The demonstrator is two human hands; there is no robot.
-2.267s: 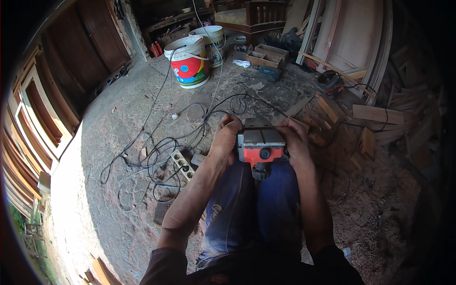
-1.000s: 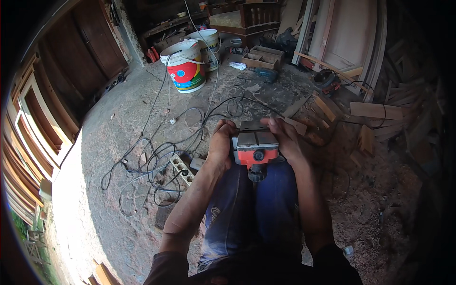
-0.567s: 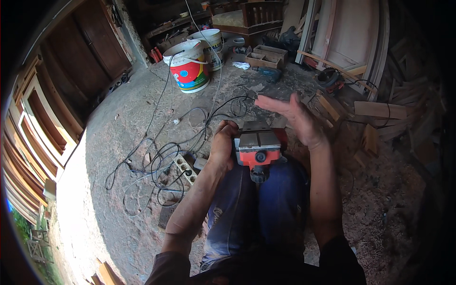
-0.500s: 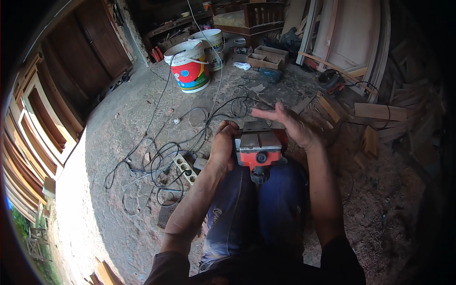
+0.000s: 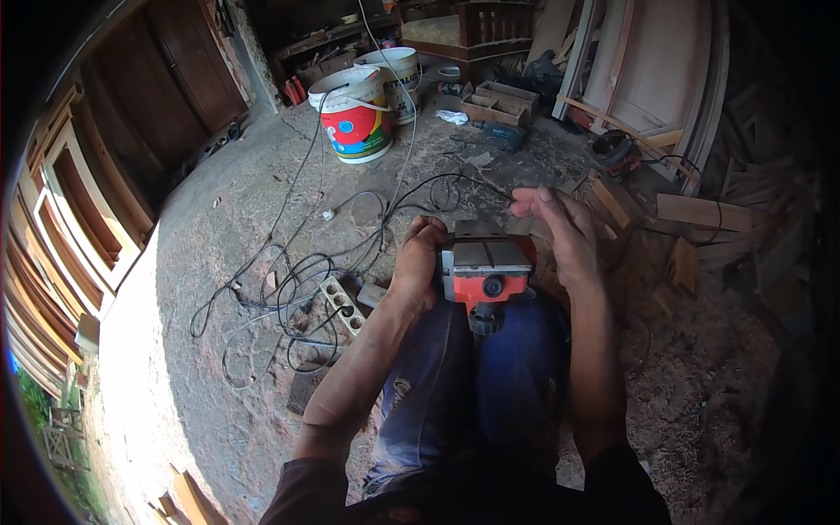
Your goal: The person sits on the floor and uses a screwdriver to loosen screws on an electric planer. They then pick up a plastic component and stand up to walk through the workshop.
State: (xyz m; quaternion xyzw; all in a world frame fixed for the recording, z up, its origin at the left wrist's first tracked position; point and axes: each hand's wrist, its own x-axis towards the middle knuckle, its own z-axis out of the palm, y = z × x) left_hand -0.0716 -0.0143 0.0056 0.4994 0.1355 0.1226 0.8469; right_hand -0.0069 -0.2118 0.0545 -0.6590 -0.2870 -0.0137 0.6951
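Note:
An orange and grey electric planer point(image 5: 486, 267) rests upside down on my knees, its flat metal sole facing up. My left hand point(image 5: 418, 262) grips its left side and steadies it. My right hand point(image 5: 560, 229) hovers just right of the tool, fingers spread and slightly blurred, holding nothing. My legs in blue trousers point(image 5: 477, 385) run down the middle of the view.
Tangled black cables point(image 5: 289, 280) and a white power strip point(image 5: 343, 304) lie on the dirt floor to my left. Two painted buckets point(image 5: 359, 109) stand farther off. Wooden boards and offcuts point(image 5: 691, 219) pile up at right; wooden frames point(image 5: 70, 210) lean at left.
Both hands held the planer at first. My right hand then let go and lifted off to the right; it now hovers open beside the tool. The left hand kept its grip.

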